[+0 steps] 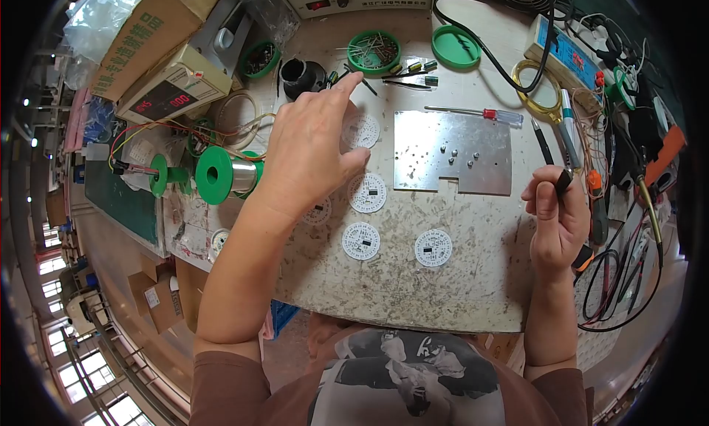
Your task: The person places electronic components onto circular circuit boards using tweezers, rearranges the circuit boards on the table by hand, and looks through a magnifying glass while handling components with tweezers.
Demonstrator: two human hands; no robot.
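My left hand (314,141) reaches over the upper middle of the worktable, fingers apart, beside a round white circuit board (362,131) that it partly covers. More round boards lie below it, one (367,193) near my thumb, another (361,241) lower down and one (433,248) further right. My right hand (557,219) is raised at the table's right side, its fingers closed around a black pen-like tool (543,141) that points up and left. Between the hands lies a flat metal plate (452,152) with several small metal parts on it.
A red-handled screwdriver (502,116) lies above the plate. Green dishes (374,52) (456,46) stand at the back. A green solder spool (227,175) and a power meter (175,86) stand left. Cables and a soldering iron (650,204) crowd the right edge.
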